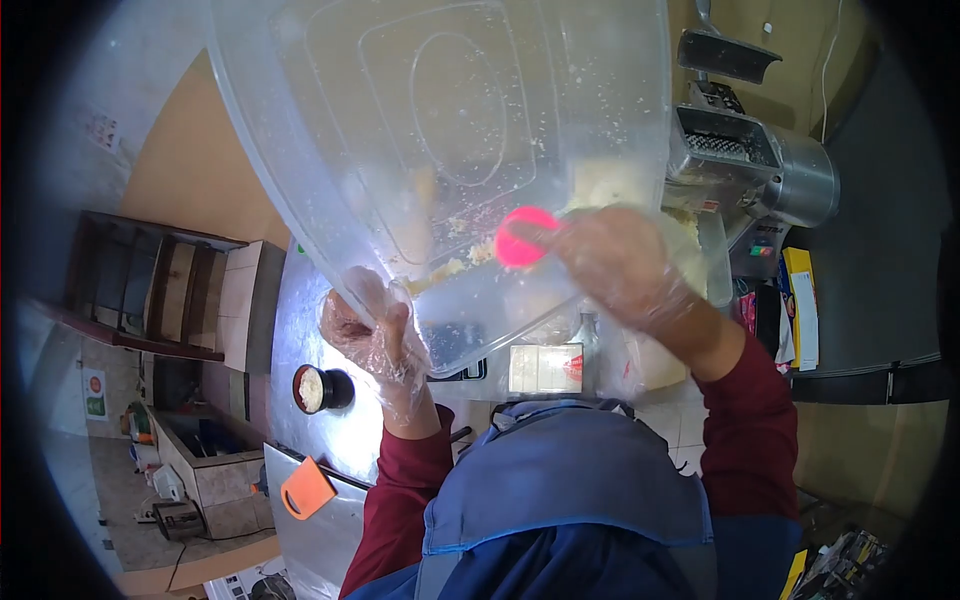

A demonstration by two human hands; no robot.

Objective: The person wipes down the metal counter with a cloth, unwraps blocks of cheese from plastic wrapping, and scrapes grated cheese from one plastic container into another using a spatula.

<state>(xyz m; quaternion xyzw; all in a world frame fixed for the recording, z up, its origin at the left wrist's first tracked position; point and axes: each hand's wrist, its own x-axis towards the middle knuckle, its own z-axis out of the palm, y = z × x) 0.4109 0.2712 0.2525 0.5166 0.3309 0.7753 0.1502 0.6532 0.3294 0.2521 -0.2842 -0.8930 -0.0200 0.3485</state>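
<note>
A large translucent plastic lid (450,130) is held up and tilted before me, with pale crumbs scattered over its surface. My left hand (378,335), in a clear plastic glove, is closed around its near left corner. In my right hand (620,265), also gloved, is a bright pink scraper (522,237) with a rounded edge, pressed to the lid beside a line of pale crumbs (450,270). Behind the right hand, a translucent tub (718,255) with pale grated food shows partly; the lid and hand cover much of it.
A metal grating machine (760,165) stands at the right. On the metal table (300,335) at left is a black cup (322,389) with pale contents. An orange cutting board (308,489) lies lower left. A white box (546,369) sits near my apron.
</note>
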